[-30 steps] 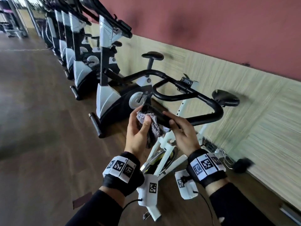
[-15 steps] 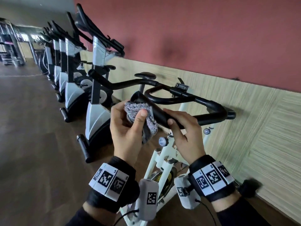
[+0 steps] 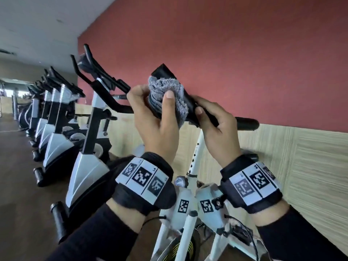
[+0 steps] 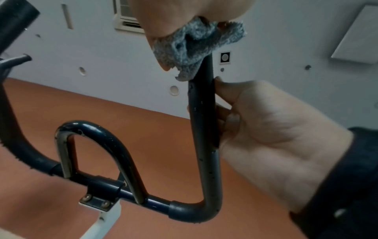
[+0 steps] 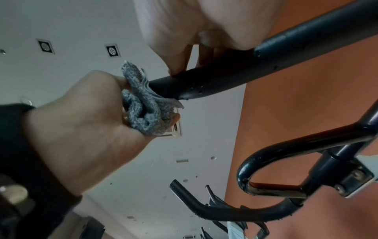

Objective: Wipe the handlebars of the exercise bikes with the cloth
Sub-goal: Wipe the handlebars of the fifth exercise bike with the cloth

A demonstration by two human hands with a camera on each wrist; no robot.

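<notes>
Grey terry cloth (image 3: 167, 99), bunched up, sat in the left hand (image 3: 156, 127), thumb and fingers curled round it, wrapped against the black handlebar (image 3: 169, 72) near its free end. Just beside it, the right hand (image 3: 219, 127) gripped the same bar lower down. Beyond the left hand stood a row of other bikes (image 3: 62, 117) along the red wall (image 3: 244, 53).

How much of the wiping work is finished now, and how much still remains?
Done: cannot tell; no bar shows wiping marks. In hand: the left hand wraps the grey cloth around the near bar end of the white bike's handlebar, while the right hand holds it steady. Left: the far grip and the row of bikes.
</notes>
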